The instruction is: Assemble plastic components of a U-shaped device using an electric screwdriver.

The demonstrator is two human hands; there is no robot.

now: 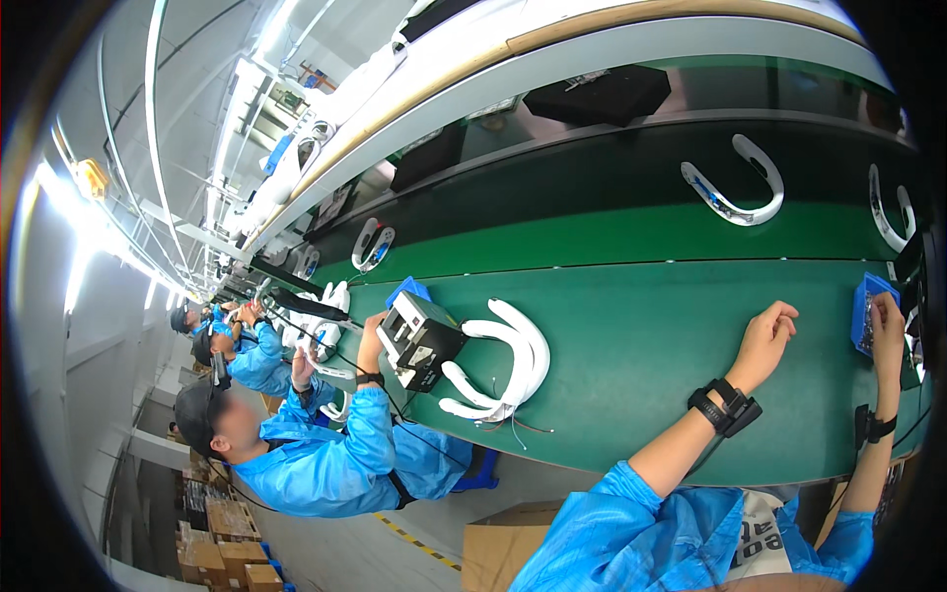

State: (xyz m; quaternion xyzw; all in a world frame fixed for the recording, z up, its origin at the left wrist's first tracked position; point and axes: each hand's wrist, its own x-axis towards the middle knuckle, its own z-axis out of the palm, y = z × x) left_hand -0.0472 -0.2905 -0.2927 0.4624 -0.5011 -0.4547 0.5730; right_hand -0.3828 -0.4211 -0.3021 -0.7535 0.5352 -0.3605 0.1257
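Note:
My left hand (764, 347) hovers over the green work mat (631, 365), its fingers curled in; anything inside them is hidden. At the far right, my right hand (887, 331) dips its fingertips into a blue bin (862, 316) of small metal parts, probably screws. Those fingers are drawn together, and whatever is between them is too small to make out. Each wrist wears a black band. Left of my left hand lies a stack of white U-shaped housings (534, 360) with thin wires at the lower end.
On the green belt behind the mat lie a white U-shaped piece (771, 202) and another (888, 232) farther right. A black-and-white boxy machine (422, 340) stands beside the stack. A co-worker in blue (335, 454) sits to the left, hands near white parts. A cardboard box (503, 543) is below.

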